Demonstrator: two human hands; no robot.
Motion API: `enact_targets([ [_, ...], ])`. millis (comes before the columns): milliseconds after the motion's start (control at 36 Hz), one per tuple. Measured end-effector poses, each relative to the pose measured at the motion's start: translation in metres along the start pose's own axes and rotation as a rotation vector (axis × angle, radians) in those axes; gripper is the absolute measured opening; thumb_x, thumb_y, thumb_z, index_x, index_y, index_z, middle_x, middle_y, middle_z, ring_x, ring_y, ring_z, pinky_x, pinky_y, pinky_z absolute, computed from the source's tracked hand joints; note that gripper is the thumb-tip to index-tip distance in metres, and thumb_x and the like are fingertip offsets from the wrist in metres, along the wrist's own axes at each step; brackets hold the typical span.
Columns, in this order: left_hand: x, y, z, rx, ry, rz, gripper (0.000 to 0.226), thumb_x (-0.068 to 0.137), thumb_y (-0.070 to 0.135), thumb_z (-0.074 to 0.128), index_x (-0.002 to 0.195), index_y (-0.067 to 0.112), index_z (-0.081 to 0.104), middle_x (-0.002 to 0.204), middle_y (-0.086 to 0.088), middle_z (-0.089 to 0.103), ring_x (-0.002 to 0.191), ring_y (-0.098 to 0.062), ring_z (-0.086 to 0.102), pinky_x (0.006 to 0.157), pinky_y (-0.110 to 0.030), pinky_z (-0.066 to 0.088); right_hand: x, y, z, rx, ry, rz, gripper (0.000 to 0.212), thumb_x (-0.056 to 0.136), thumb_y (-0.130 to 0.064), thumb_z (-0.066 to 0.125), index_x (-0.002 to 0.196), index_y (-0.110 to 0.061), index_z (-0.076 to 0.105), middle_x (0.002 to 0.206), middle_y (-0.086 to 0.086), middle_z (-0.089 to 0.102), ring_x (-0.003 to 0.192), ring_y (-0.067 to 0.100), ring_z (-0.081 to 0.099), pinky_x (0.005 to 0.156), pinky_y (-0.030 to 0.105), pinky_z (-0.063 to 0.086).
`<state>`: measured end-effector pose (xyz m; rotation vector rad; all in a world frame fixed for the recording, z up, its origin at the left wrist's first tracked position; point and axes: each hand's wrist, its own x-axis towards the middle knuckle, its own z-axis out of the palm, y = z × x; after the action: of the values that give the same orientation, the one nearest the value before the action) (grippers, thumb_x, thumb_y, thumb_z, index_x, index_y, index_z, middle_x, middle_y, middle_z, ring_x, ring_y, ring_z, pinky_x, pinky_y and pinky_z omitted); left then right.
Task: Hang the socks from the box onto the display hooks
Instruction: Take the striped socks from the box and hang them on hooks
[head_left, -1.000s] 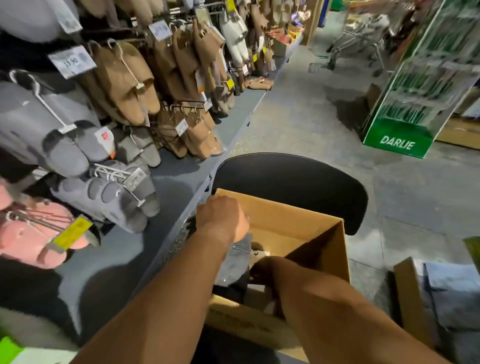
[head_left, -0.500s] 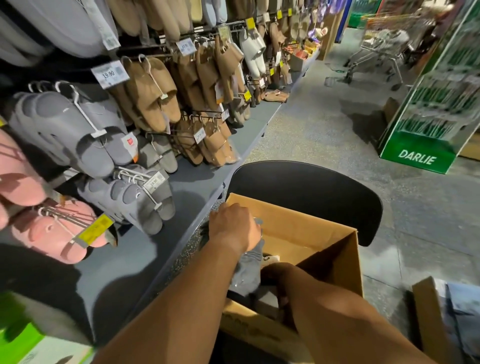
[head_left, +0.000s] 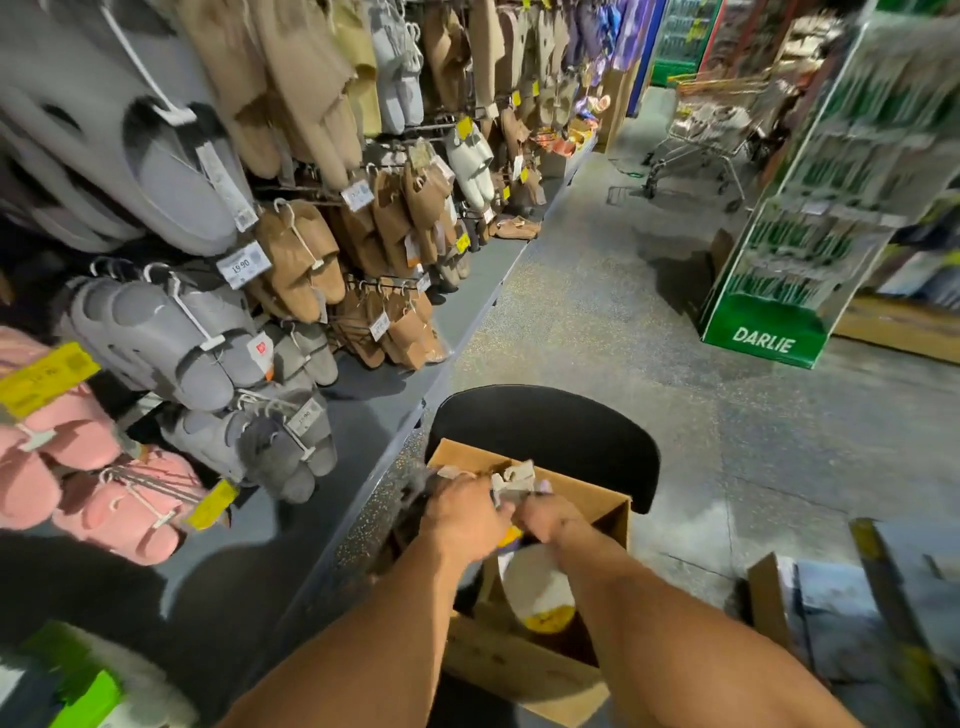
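We hold both hands together over the open cardboard box (head_left: 582, 501), our left hand (head_left: 462, 514) and right hand (head_left: 545, 519) gripping a blurred bundle of socks (head_left: 511, 480) lifted just above its rim. The box rests against a black chair back (head_left: 550, 431). To our left, display hooks (head_left: 363, 200) crowded with hanging grey slippers (head_left: 156, 332) and tan slippers (head_left: 301, 260) stand over a grey shelf base (head_left: 374, 400), while a green Darlie stand (head_left: 769, 322) and a shopping cart (head_left: 701, 140) occupy the aisle ahead.

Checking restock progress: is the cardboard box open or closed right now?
Open. The cardboard box has no lid over its top; its brown inner wall shows, and both hands hold sock packs above the opening.
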<state>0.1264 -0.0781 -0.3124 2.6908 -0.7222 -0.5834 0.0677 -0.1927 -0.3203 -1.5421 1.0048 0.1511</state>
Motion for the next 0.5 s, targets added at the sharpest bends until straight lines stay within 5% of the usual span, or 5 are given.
enact_targets([
  [111,-0.056,0.037,-0.054,-0.507,-0.182,-0.192,0.083,0.094,0.075,0.035,0.148,0.012,0.042,0.149,-0.014,0.049,0.134,-0.033,0.048,0.111,-0.038,0.037,-0.078,-0.054,-0.031,0.161,-0.01,-0.015,0.031,0.098,-0.017,0.054,0.122,0.001,0.06,0.109,0.014,0.065,0.077,0.02,0.063,0.06,0.019,0.054],
  [167,-0.09,0.057,-0.086,-0.723,-0.158,-0.215,0.096,0.087,0.082,0.038,0.155,0.015,0.032,0.155,-0.01,0.042,0.141,-0.03,0.041,0.114,-0.036,0.032,-0.117,-0.076,-0.041,0.296,-0.051,-0.026,0.035,0.095,-0.025,0.056,0.122,-0.005,0.064,0.106,0.011,0.071,0.08,0.029,0.071,0.067,0.029,0.061],
  [278,-0.145,0.082,-0.137,-0.933,0.083,-0.149,0.06,0.098,0.064,0.042,0.138,0.02,0.05,0.136,-0.002,0.058,0.122,-0.021,0.056,0.103,-0.034,0.044,-0.195,-0.111,-0.049,0.482,-0.173,-0.129,0.03,0.091,-0.017,0.066,0.12,-0.012,0.067,0.108,0.019,0.073,0.098,0.039,0.07,0.09,0.057,0.055],
  [389,-0.195,0.081,-0.179,-0.931,0.456,-0.149,0.028,0.1,0.023,0.038,0.121,0.013,0.053,0.095,-0.014,0.07,0.073,-0.022,0.068,0.062,-0.028,0.052,-0.257,-0.14,-0.032,0.431,-0.174,-0.4,0.024,0.09,-0.036,0.07,0.108,-0.02,0.07,0.1,0.009,0.076,0.094,0.031,0.072,0.091,0.053,0.055],
  [500,-0.265,0.059,-0.214,-0.79,0.673,-0.148,0.048,0.108,0.041,0.029,0.129,0.005,0.052,0.107,0.001,0.058,0.114,-0.03,0.059,0.082,-0.027,0.04,-0.321,-0.158,0.005,0.326,-0.301,-0.6,0.023,0.096,-0.03,0.063,0.118,-0.023,0.064,0.104,0.008,0.074,0.099,0.027,0.071,0.088,0.047,0.058],
])
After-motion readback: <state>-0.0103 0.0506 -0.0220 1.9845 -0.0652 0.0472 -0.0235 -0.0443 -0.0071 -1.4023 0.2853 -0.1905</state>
